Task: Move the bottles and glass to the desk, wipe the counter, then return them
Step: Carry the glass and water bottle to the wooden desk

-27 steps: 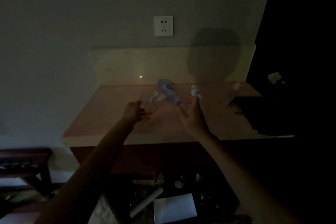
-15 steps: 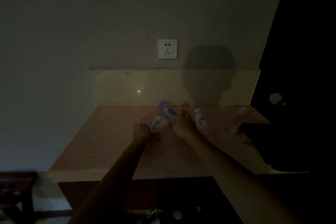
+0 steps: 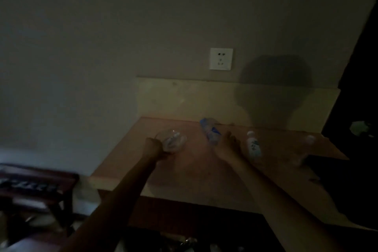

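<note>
The room is dim. My left hand (image 3: 153,147) is wrapped around a clear glass (image 3: 172,142) on the tan counter (image 3: 196,170). My right hand (image 3: 227,146) grips the lower end of a clear bottle with a blue label (image 3: 209,131), which leans back and left. A small white-capped bottle (image 3: 253,146) stands just right of that hand, apart from it. Farther right stands a faint clear bottle (image 3: 306,147) near a dark object.
A white wall socket (image 3: 221,58) sits above the pale backsplash (image 3: 204,100). A dark bulky object (image 3: 347,186) covers the counter's right end. A dark wooden stool (image 3: 34,186) stands low at the left. Cluttered items lie in shadow below the counter's front edge.
My view has shifted so the counter sits farther right. My left hand has closed around the glass and drawn it left, away from the blue-labelled bottle that my right hand holds.
</note>
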`<action>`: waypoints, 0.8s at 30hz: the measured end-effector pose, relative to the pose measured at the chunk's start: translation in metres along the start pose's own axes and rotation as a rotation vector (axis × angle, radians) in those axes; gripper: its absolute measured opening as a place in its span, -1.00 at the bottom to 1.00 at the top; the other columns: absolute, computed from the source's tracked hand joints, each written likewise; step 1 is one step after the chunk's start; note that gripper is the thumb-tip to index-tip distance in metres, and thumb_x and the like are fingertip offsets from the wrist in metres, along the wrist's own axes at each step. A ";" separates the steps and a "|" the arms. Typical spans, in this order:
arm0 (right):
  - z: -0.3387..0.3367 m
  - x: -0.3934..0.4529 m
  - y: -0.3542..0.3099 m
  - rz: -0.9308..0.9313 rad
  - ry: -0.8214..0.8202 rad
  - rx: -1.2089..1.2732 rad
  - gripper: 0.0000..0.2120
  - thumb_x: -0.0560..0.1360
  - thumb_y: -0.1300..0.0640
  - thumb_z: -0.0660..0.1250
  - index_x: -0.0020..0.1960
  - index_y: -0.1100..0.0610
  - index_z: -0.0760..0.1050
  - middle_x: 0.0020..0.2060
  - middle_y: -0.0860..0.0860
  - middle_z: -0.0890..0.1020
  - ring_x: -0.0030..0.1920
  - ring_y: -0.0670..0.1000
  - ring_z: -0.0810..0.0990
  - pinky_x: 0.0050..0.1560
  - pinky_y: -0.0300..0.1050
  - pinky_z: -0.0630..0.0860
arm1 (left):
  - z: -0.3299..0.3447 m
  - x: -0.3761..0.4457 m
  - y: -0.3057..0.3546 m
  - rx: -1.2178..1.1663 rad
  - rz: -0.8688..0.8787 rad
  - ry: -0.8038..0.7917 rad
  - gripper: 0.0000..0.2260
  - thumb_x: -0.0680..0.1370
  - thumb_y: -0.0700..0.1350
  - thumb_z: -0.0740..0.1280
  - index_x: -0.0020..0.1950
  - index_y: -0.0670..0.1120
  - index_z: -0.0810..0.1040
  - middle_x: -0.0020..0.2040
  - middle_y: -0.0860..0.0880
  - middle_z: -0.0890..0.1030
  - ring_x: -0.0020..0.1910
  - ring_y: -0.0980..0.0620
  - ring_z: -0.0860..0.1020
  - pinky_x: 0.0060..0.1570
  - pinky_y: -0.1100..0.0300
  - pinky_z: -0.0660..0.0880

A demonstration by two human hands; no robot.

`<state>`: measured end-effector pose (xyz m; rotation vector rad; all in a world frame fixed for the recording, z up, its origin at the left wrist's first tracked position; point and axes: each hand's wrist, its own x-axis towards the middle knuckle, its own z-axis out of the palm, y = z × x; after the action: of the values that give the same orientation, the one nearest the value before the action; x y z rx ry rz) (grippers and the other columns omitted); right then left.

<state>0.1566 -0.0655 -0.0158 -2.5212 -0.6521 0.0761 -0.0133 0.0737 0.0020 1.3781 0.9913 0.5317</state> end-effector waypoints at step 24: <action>0.377 -0.405 -0.427 -0.078 -1.590 0.918 -0.72 0.40 0.40 0.39 -0.07 0.03 0.60 -0.14 0.02 0.67 -0.14 0.00 0.64 0.05 0.01 0.52 | -0.617 -0.207 -0.257 -0.404 -0.225 1.073 -0.74 0.66 -0.24 0.11 0.27 -0.32 0.42 -0.20 -0.19 0.43 -0.59 -0.05 0.61 -0.65 0.26 0.46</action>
<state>-0.4547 0.2450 -0.1531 -1.1141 -0.8967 1.9167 -0.6883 0.2054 -0.1287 0.5413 1.7337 1.2738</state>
